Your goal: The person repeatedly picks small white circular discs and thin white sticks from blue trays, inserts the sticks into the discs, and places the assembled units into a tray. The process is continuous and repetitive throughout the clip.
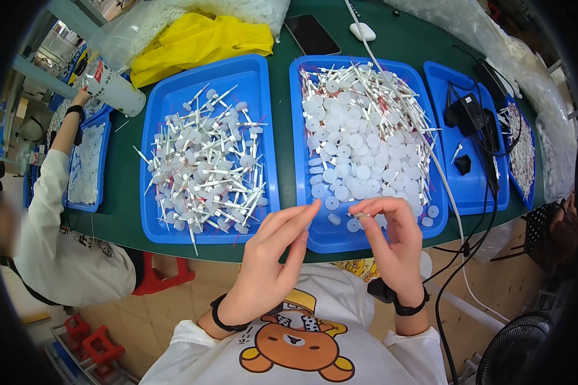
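My right hand (397, 250) is over the near edge of the middle blue tray (321, 242), thumb and forefinger pinched around a small whitish piece (361, 215), mostly covered by the fingertips. My left hand (273, 263) is beside it with fingers stretched out and thumb apart, holding nothing that I can see. Under the hands, the middle tray holds many translucent white discs (356, 151) and a heap of thin white sticks (401, 106) with reddish strands. In the left blue tray (164, 90) lie white sticks with discs fitted on them (205, 160), jumbled together.
A black adapter (467, 114) and cables lie in the right blue tray (488, 200). A white cable (446, 176) crosses the middle tray. Behind are a phone (312, 34), a yellow bag (202, 43) and a plastic cup (115, 90). At left, a co-worker's arm (56, 154) reaches over the table.
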`<move>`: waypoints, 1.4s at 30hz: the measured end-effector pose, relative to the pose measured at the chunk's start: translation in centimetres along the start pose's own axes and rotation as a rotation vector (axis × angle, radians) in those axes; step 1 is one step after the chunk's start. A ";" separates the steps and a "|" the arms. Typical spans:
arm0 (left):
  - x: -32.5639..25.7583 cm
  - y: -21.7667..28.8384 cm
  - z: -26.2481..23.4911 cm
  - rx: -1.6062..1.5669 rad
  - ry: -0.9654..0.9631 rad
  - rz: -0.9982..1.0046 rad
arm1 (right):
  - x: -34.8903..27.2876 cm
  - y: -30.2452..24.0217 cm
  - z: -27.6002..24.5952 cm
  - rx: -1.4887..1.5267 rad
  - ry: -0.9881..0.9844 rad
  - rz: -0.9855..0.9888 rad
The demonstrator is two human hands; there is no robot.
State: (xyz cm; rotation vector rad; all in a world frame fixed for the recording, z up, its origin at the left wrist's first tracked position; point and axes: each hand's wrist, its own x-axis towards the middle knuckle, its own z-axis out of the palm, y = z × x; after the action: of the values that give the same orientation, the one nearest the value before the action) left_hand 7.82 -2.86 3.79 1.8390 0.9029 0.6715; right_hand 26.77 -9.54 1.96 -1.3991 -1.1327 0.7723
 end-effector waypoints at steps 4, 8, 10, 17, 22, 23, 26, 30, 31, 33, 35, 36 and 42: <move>0.1 -0.1 0.0 -0.058 -0.009 -0.031 | -0.2 0.5 0.7 -0.099 0.026 0.005; 0.0 -0.3 0.0 -0.147 -0.010 -0.061 | -0.1 0.7 0.7 -0.293 0.001 -0.056; 0.0 -0.4 -0.1 -0.149 -0.017 -0.069 | 0.0 1.1 0.7 -0.339 -0.006 -0.114; 0.1 -0.7 0.0 -0.331 -0.003 -0.144 | 0.2 1.0 0.5 -0.314 -0.068 -0.085; -0.1 -0.8 -0.1 -0.654 -0.010 -0.166 | -0.1 -0.3 -0.5 -0.184 0.003 -0.184; -0.2 -0.7 -0.1 -0.739 -0.018 -0.174 | -0.4 -0.7 -0.4 -0.109 0.038 -0.214; -0.3 -0.6 -0.1 -0.892 -0.046 -0.231 | -1.7 -2.0 -0.1 0.080 0.090 -0.295; -0.3 -0.4 -0.1 -1.026 -0.147 -0.252 | -2.5 -2.3 0.4 0.241 -0.005 -0.365; -0.4 -0.3 -0.1 -1.040 -0.166 -0.256 | -2.5 -2.2 0.5 0.283 -0.034 -0.378; -0.4 0.0 0.0 -1.055 -0.166 -0.270 | -2.5 -2.0 0.8 0.337 -0.045 -0.387; -0.4 0.6 0.3 -1.057 -0.127 -0.289 | -2.6 -1.8 0.9 0.383 -0.052 -0.385; -0.5 0.6 0.3 -1.073 -0.128 -0.295 | -2.8 -1.7 0.9 0.402 -0.054 -0.379; -0.7 -0.4 -0.1 -1.188 -0.242 -0.203 | -2.9 -1.8 0.7 0.393 -0.065 -0.377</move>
State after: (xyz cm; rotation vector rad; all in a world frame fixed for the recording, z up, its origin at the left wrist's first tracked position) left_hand 7.23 -3.23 3.46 0.7232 0.3475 0.6251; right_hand 24.86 -12.13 3.16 -0.8089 -1.1748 0.7213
